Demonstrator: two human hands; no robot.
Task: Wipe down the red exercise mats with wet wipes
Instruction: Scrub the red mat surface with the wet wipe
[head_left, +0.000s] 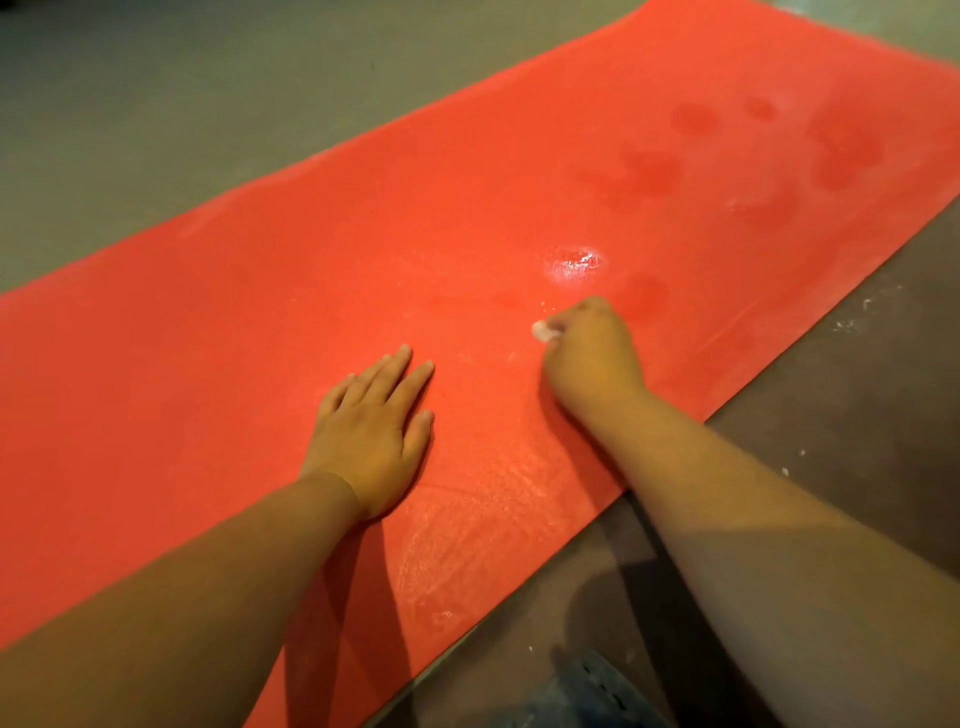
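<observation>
We are looking down at a red exercise mat (260, 312) that is lying flat on the floor (156, 104) and running diagonally from the lower left to the upper right. The left hand (371, 431) is resting palm down near the middle of the mat, its fingers straight, slightly spread and holding nothing. Just to its right, and apart from it, the right hand (587, 348) is curling into a fist around a small white wet wipe (544, 330). Only a crumpled tip of the wipe is peeking out beside the knuckles, and we cannot tell whether it is touching the mat. Just beyond that hand a wet patch (574, 262) is shining white under the light. Farther toward the mat's far right corner, several darker round damp spots (841, 150) are showing. Nearer to us, along the mat's right edge, pale smeared streaks (467, 545) are catching the light. The right forearm is crossing that edge. Beside that edge the floor is looking darker brown, with small white flecks (852, 322) scattered on it. A bit of blue denim fabric (587, 691) is showing at the bottom of the view.
</observation>
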